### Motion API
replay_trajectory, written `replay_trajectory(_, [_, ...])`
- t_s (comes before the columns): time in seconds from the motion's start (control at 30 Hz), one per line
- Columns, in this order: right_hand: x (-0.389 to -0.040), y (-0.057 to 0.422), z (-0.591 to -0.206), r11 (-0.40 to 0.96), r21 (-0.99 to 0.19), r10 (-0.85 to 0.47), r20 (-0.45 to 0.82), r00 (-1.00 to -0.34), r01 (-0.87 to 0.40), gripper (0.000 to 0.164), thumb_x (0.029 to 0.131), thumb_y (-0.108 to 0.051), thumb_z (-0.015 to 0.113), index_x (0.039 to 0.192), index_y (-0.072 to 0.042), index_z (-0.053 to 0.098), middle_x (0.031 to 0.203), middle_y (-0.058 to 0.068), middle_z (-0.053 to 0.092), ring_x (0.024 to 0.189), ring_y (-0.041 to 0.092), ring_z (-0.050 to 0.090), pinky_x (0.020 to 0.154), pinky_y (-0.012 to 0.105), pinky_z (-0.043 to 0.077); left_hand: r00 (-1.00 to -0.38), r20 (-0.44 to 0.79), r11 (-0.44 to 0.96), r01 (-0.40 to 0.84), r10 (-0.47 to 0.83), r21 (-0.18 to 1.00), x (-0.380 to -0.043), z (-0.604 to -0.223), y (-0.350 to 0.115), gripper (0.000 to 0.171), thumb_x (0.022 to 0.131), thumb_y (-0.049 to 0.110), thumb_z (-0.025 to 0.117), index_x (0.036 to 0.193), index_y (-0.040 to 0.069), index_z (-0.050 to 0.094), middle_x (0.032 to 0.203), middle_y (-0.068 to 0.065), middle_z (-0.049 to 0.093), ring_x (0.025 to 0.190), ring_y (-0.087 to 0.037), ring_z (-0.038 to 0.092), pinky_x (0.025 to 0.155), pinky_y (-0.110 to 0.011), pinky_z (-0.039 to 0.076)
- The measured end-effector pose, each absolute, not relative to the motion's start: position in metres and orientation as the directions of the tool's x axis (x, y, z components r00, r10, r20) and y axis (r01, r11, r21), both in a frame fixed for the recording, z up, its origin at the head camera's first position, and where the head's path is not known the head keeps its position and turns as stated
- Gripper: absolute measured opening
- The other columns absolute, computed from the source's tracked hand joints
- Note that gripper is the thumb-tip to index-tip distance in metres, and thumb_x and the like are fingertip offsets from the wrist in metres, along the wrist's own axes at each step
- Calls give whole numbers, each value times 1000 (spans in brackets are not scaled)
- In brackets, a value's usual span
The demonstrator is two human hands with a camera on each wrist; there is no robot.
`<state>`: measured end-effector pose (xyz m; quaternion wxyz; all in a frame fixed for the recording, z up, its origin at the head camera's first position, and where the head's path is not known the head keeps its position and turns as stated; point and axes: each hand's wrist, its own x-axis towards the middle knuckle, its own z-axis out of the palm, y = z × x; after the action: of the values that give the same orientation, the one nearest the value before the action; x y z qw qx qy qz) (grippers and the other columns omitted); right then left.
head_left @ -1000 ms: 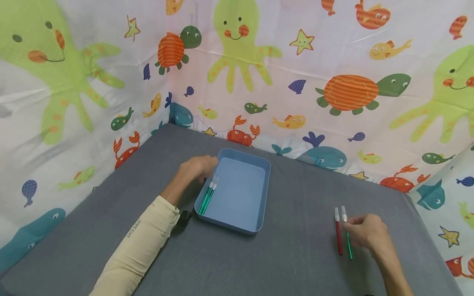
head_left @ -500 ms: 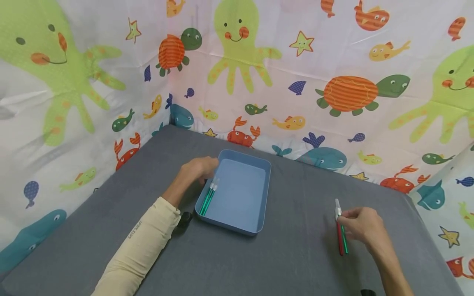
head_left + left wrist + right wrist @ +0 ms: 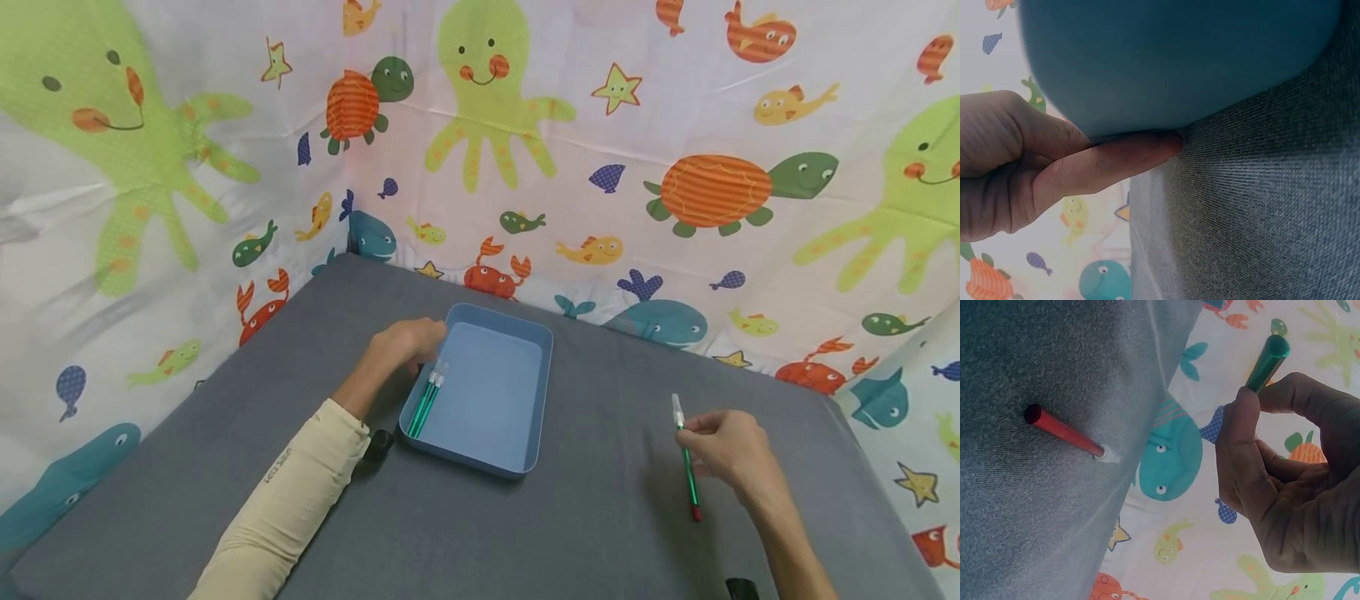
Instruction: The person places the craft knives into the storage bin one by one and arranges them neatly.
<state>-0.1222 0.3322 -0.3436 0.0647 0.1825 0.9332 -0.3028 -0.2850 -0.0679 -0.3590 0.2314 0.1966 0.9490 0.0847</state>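
green pen pinched in right hand fingertips, held apart from red pen; left hand fingers grip tray edge, two green pens inside.

Green pen in the right fingers: glossy, metallic-looking. Red pen below them: smooth, shiny. Tray at the left fingers: satin, plastic-looking. Worktop cloth beneath: matt, finely ribbed.
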Motion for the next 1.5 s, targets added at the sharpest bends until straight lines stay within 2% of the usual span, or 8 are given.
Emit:
replay_trajectory(0.57, [-122,327,-340,745,-556,284,-238,-929,370,39,94,-18,68,119,13,67,108,30,71,73,17,73,72,38,65,-817,-417,916,322,397,241,-283,-357,-66,41,105,3,57,145,-1,51,136,-22,64,89,-23,71,93,-40,59])
replay_trajectory(0.93, [-124,319,-342,729,-595,251,-229,-941,339,38,95,-16,65,119,13,67,107,27,72,75,18,70,69,35,64,-816,-420,915,318,398,249,-286,-359,-66,39,105,4,59,143,0,53,132,-20,65,91,-23,69,84,-36,60])
replay_trajectory(1.17, [-125,310,-342,725,-620,218,-205,-954,299,37,94,-16,65,118,13,67,111,29,71,75,16,72,72,39,65,-812,-415,910,335,411,245,-287,-361,-67,43,103,1,60,145,-1,51,135,-22,63,89,-22,70,70,-29,57])
replay_trajectory(1.5, [-126,297,-343,703,-656,189,-196,-962,272,36,94,-15,64,118,12,67,109,27,72,76,18,73,73,40,65,-816,-418,914,322,400,247,-287,-359,-66,45,103,3,61,147,0,50,137,-22,62,91,-23,70,74,-31,58])
